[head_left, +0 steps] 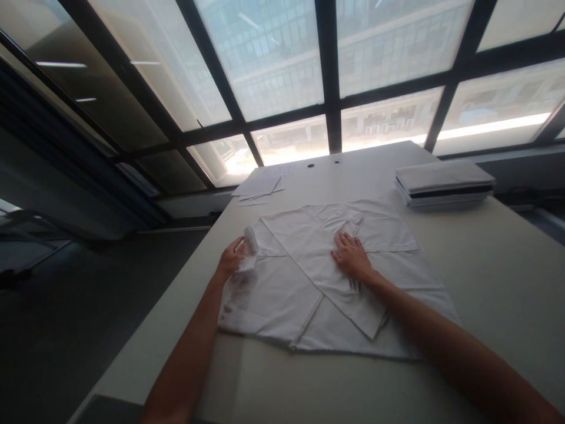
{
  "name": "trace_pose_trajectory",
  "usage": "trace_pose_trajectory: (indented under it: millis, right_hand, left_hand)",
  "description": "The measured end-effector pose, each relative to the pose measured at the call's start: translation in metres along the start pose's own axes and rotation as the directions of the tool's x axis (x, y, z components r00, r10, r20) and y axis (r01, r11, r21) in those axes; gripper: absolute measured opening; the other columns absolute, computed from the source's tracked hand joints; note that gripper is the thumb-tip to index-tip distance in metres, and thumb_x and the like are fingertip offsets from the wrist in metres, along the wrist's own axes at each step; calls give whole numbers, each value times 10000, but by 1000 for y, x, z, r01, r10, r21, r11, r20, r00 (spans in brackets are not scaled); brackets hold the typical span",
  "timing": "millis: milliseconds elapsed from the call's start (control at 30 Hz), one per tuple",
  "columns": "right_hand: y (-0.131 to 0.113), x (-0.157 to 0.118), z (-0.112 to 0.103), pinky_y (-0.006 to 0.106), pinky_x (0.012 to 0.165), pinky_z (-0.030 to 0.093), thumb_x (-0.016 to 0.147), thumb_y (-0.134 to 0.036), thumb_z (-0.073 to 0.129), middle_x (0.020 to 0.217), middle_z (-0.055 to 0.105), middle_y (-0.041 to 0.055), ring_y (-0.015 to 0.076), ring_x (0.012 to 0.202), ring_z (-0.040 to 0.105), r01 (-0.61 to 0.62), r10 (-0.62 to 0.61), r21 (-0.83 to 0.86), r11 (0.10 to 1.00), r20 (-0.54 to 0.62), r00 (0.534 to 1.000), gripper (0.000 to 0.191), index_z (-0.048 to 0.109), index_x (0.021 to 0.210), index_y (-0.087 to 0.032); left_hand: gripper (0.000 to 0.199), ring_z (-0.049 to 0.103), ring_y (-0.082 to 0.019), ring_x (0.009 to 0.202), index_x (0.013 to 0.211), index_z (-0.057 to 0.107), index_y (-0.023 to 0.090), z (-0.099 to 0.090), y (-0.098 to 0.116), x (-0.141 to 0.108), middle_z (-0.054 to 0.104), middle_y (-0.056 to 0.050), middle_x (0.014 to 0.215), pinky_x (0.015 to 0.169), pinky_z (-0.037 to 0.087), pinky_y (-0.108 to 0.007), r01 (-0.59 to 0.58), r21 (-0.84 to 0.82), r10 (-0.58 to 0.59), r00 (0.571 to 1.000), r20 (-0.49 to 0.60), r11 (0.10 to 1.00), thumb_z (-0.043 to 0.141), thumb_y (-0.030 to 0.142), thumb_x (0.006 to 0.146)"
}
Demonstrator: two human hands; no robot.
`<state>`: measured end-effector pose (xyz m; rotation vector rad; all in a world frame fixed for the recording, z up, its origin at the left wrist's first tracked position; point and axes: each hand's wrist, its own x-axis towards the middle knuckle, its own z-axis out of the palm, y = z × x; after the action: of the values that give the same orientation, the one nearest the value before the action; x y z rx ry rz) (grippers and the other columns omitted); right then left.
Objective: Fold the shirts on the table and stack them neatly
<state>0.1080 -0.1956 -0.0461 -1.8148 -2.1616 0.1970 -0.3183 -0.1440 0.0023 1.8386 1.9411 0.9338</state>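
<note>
A white garment point(282, 300) lies spread on the pale table, with a sleeve folded diagonally across its middle. At its left edge, my left hand point(230, 259) is closed on a raised bit of the white fabric, between thumb and fingers. My right hand point(351, 254) rests palm down on the garment, right of the middle, its fingers stretched out over the folded part. The cloth near my left hand looks blurred.
A stack of folded cloths point(445, 184) sits at the table's back right. Loose papers point(259, 187) lie at the back left. The table point(507, 282) reaches toward large dark-framed windows, and its left edge runs diagonally above a dark floor.
</note>
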Motion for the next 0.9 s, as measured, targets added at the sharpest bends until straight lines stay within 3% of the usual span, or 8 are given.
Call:
trace_pose_trajectory:
  millis: [167, 367, 533, 700, 800, 900]
  right_hand:
    - [-1, 0, -1, 465, 1215, 145, 1002, -398, 395, 1626, 325, 127, 258, 1504, 249, 9, -9, 11, 1000, -7, 1000, 589, 406, 1525, -127]
    - [-1, 0, -1, 465, 1214, 141, 999, -397, 397, 1628, 320, 127, 260, 1507, 241, 5, -5, 8, 1000, -8, 1000, 594, 401, 1529, -129]
    - [-1, -1, -1, 469, 1213, 143, 999, -395, 389, 1628, 322, 128, 262, 1506, 241, 3, -3, 2, 1000, -9, 1000, 592, 402, 1528, -131]
    - [-1, 0, 0, 466, 1216, 141, 998, -398, 396, 1629, 321, 121, 259, 1507, 241, -1, 1, 7, 1000, -7, 1000, 591, 404, 1528, -137]
    - [-1, 0, 1, 466, 1216, 140, 998, -393, 402, 1627, 324, 121, 260, 1506, 246, -1, 1, 6, 1000, -10, 1000, 587, 405, 1527, -139]
    - [-1, 0, 0, 458, 1217, 134, 999, -393, 401, 1627, 323, 123, 256, 1507, 243, 1, -1, 0, 1000, -10, 1000, 584, 407, 1526, -141]
  left_hand:
    - [553, 356, -249, 1478, 1395, 567, 121, 33, 3, 20, 430, -176, 1559, 1210, 284, -422, -114, 21, 112, 991, 77, 993, 380, 446, 989]
    - [615, 201, -328, 1529, 1461, 483, 123, 51, -4, 14, 307, -209, 1616, 1201, 204, -567, -292, 375, 207, 945, 253, 880, 346, 508, 1003]
    - [580, 262, -329, 1510, 1459, 477, 100, 52, 0, 10, 348, -230, 1591, 1195, 203, -575, -382, 476, 262, 917, 300, 792, 348, 431, 1001]
    - [565, 368, -338, 1457, 1404, 544, 74, 58, 15, 0, 475, -243, 1502, 1197, 224, -549, -339, 496, 292, 941, 171, 800, 450, 393, 948]
    - [456, 535, -312, 1325, 1277, 665, 123, 58, 24, -6, 619, -192, 1371, 1158, 334, -459, -270, 477, 252, 962, 103, 837, 503, 345, 914]
    - [342, 657, -304, 1119, 1071, 755, 160, 55, 32, -9, 713, -166, 1199, 1010, 472, -408, -178, 464, 186, 982, 29, 868, 514, 333, 901]
